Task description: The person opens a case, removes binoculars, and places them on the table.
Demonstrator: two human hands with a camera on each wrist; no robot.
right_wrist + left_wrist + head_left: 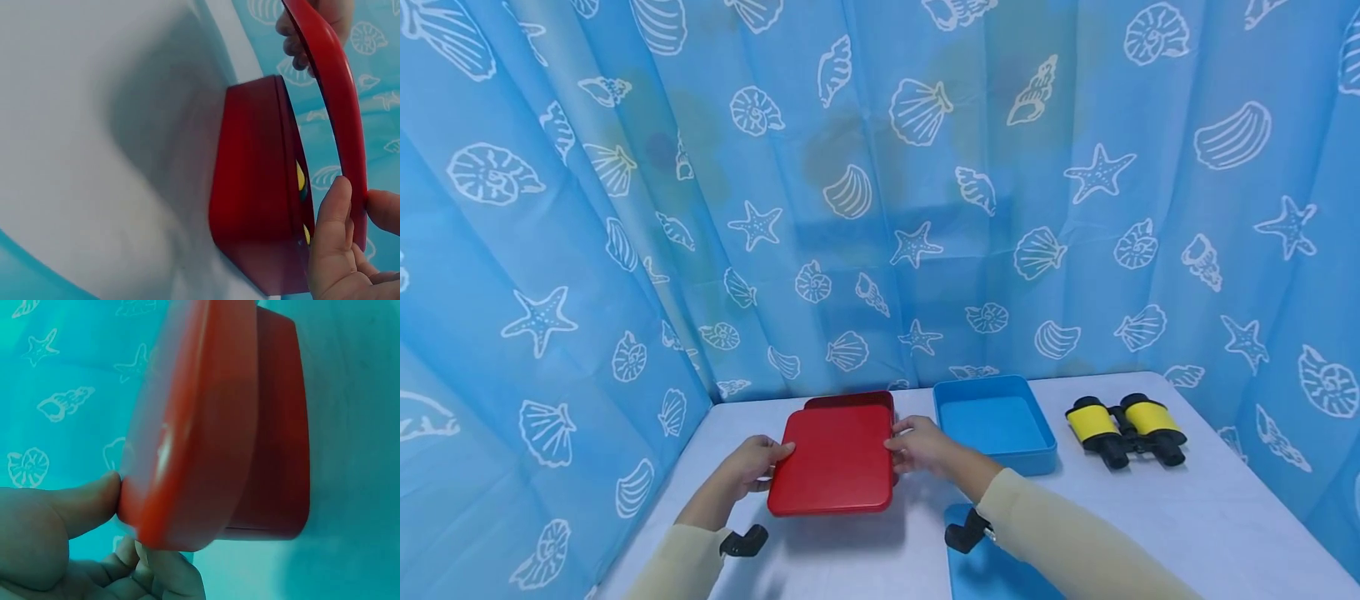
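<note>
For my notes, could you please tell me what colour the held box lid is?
The lid is red, clearest in the head view.

Red lid (832, 460), red box (250, 169), blue tray (1026, 463), yellow-black binoculars (1150, 419), white-shelled blue curtain (880, 225)

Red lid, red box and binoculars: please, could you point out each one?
Red lid (833, 460), head view: middle of its top.
Red box (253, 172), right wrist view: outer side wall.
Binoculars (1124, 425), head view: central black bridge.

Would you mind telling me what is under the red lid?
Beneath the red lid sits a red box with yellow patches visible inside. What they belong to, and the rest of the interior, is hidden by the lid and box walls.
</note>
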